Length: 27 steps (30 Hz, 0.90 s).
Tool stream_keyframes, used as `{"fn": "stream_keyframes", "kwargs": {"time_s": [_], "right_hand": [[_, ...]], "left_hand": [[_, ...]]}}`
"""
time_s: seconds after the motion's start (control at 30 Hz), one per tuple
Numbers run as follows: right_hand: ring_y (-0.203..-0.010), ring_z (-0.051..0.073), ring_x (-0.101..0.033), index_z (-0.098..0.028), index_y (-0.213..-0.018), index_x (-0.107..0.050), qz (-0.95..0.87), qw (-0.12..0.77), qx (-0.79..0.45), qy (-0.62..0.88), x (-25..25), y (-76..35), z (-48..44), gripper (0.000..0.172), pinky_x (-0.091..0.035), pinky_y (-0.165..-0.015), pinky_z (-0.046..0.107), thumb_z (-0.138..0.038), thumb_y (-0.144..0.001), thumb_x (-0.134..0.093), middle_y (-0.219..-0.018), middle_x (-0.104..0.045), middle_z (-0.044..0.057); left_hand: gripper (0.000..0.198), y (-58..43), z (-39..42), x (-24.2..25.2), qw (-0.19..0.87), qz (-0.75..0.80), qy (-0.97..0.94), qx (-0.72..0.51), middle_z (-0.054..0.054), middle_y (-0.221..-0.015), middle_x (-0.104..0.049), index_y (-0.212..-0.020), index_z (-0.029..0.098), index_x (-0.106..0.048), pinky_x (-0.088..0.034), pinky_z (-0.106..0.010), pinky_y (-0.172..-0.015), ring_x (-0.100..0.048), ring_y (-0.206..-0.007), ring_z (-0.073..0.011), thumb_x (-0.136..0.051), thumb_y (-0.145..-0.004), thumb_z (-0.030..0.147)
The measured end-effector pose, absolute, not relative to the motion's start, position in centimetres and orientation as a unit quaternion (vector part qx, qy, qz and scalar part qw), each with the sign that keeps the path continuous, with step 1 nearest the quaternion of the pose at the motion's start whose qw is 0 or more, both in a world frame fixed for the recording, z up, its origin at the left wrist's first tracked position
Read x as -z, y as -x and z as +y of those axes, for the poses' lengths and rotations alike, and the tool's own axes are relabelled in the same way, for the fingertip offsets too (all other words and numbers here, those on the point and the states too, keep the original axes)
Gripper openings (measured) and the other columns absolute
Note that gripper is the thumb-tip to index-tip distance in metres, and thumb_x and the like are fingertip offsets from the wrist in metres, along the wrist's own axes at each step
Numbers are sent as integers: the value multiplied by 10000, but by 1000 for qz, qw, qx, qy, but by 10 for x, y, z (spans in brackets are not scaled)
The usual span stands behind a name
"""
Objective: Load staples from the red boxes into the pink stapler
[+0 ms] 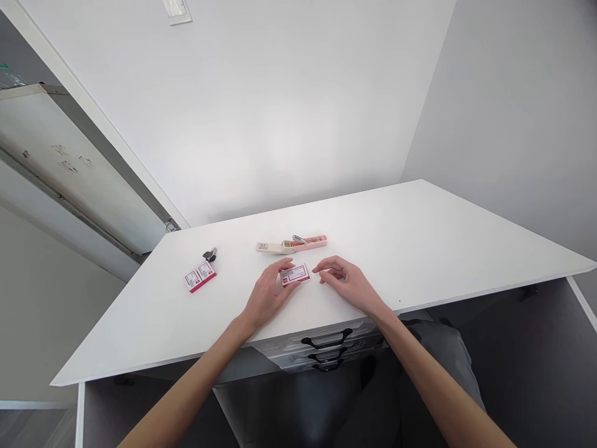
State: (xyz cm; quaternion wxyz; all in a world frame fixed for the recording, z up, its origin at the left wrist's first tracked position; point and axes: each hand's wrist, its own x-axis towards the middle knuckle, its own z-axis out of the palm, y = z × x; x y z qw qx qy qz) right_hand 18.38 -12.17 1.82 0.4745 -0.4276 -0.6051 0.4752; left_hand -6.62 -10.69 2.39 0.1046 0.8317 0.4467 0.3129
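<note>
My left hand [269, 292] grips a small white and red box [295, 274], fingers along its far side and thumb along its near side. The box looks like a staple box, though its print is too small to read. Just right of it, my right hand [346, 284] is open, its fingers loosely bent and apart from the box. Beyond both hands lies a stapler [275, 247], folded open, with a cream part at left and a pink part at right. A silver metal piece of the stapler sticks up near its middle.
Two similar white and red boxes [199, 276] lie side by side at the left of the white table [420, 249]. Behind them is a small black and silver object [211, 254], perhaps keys. Drawers with black handles [326, 339] sit under the front edge. A wall [280, 112] rises behind.
</note>
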Motion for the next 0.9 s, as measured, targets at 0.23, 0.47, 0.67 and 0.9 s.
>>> {"fn": "stream_keyframes", "kwargs": {"time_s": [0.23,0.47,0.67,0.9], "right_hand": [[-885,200,-752,-252,-1137,-659,-616,458,-480,425,-17,-184,-123,247,-571,-894,408,-420,-956,-660,-1188,-771,54],[-847,215,-741,-289,-1188,-664,-603,459,-467,455,-15,-182,-123,343,-588,-828,396,-448,-897,-753,-1028,-818,26],[-839,233,-760,-303,-1181,-730,-564,494,-424,508,-15,-181,-123,298,-623,-793,403,-422,-908,-738,-990,-825,25],[-852,246,-754,-307,-1038,-794,-545,552,-367,513,-17,-181,-126,201,-665,-694,408,-459,-943,-703,-1081,-802,35]], "left_hand": [[482,55,-96,-23,117,422,-845,-307,-76,-1294,-720,-1427,276,-491,-565,-438,-1043,-686,-1228,-244,-654,-1001,432],[537,54,-95,-26,144,408,-849,-303,-48,-1302,-736,-1454,304,-482,-577,-412,-1020,-685,-1230,-229,-691,-980,444],[374,54,-92,-25,124,418,-846,-307,-66,-1291,-719,-1346,274,-554,-582,-418,-994,-699,-1161,-226,-654,-1004,388],[263,53,-93,-23,88,415,-860,-283,-56,-1226,-730,-1301,270,-581,-562,-440,-987,-686,-1137,-237,-581,-1040,297]]}}
